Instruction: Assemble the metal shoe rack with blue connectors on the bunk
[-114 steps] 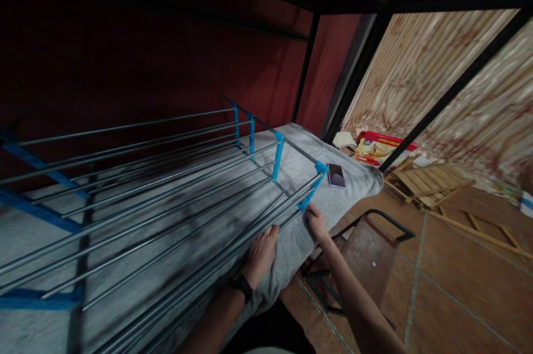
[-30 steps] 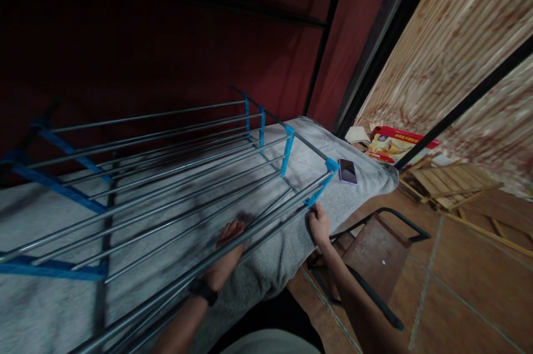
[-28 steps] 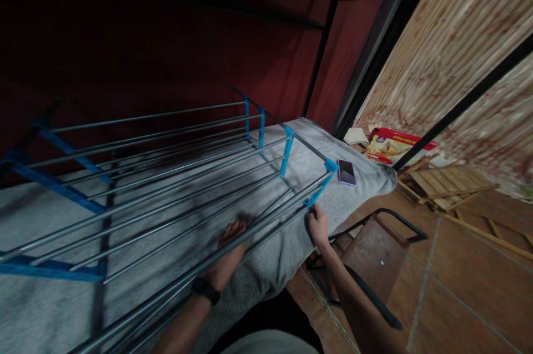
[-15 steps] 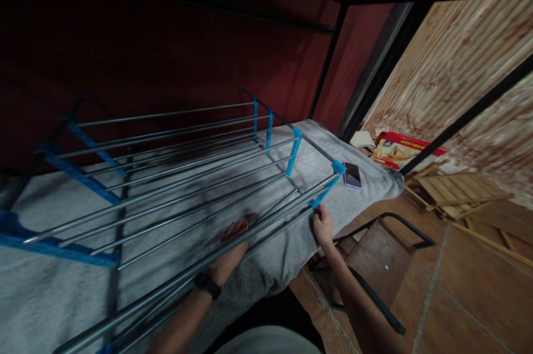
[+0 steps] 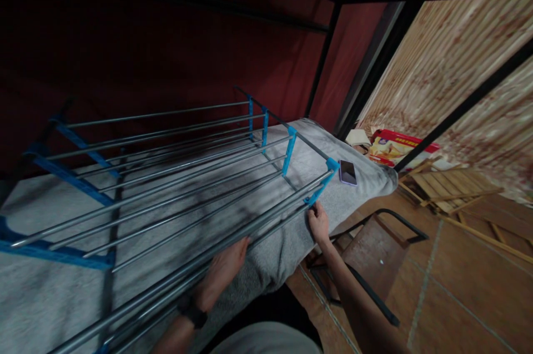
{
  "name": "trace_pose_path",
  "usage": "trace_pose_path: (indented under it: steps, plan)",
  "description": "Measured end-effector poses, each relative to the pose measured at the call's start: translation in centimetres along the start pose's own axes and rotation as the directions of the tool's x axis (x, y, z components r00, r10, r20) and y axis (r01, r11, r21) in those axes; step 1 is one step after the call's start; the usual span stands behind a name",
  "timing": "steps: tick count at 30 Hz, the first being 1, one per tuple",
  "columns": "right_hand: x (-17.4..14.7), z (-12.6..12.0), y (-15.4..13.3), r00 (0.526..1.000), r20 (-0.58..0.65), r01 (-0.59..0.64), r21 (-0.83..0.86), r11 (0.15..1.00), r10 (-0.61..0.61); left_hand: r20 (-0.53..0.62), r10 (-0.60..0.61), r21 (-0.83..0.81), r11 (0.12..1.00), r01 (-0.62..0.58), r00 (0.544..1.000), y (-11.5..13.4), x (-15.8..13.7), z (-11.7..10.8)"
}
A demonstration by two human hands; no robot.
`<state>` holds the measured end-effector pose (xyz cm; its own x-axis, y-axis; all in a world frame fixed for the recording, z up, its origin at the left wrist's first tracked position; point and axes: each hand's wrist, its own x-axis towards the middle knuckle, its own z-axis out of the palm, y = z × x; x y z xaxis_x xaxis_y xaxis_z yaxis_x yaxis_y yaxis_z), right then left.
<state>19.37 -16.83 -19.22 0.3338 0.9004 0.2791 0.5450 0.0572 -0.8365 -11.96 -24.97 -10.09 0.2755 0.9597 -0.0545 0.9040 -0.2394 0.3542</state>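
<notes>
A rack of grey metal rods (image 5: 179,185) with blue plastic brackets (image 5: 290,150) lies on a grey blanket. My left hand (image 5: 229,262), with a dark watch on its wrist, is closed around a metal rod (image 5: 272,232) on the near side; its fingertips are hidden behind the rods. At the right end of that side, my right hand (image 5: 319,224) pinches the rod's end, just below the near right blue bracket (image 5: 323,183). Whether the rod's end sits inside the bracket I cannot tell.
A phone (image 5: 347,172) lies on the grey blanket (image 5: 353,198) beyond the rack's right end. Below right stands a chair (image 5: 375,248) with a dark metal frame. Folded wooden furniture (image 5: 453,187) and a red-and-yellow box (image 5: 402,148) are farther right. Dark metal posts (image 5: 327,60) surround the bed.
My left hand has drawn back toward me, from reaching past the near rods to closing on them. A slanting loose rod now lies alongside the others. My right hand stays at the bracket.
</notes>
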Motion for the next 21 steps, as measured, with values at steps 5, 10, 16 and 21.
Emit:
trace_pose_path:
  steps: [5, 10, 16, 21]
  plan:
    - [-0.1, 0.1, 0.0, 1.0, -0.023, 0.002, -0.015, 1.0, -0.002, 0.063, -0.026, 0.105, 0.994, 0.02, 0.998, 0.9, -0.5, 0.6]
    - [-0.1, 0.1, 0.1, 1.0, -0.025, 0.013, -0.015, 1.0, -0.014, 0.053, -0.019, 0.055, 0.998, 0.016, 0.998, 0.8, -0.6, 0.8]
    - [-0.1, 0.2, 0.3, 1.0, -0.028, 0.004, -0.021, 1.0, -0.004, -0.016, -0.009, 0.018, 1.0, 0.009, 1.0, 0.4, -1.4, 1.2]
    - [0.0, 0.2, 0.4, 1.0, -0.021, 0.009, -0.012, 1.0, -0.009, -0.041, 0.01, 0.013, 1.0, -0.01, 0.999, 0.2, -1.8, 1.6]
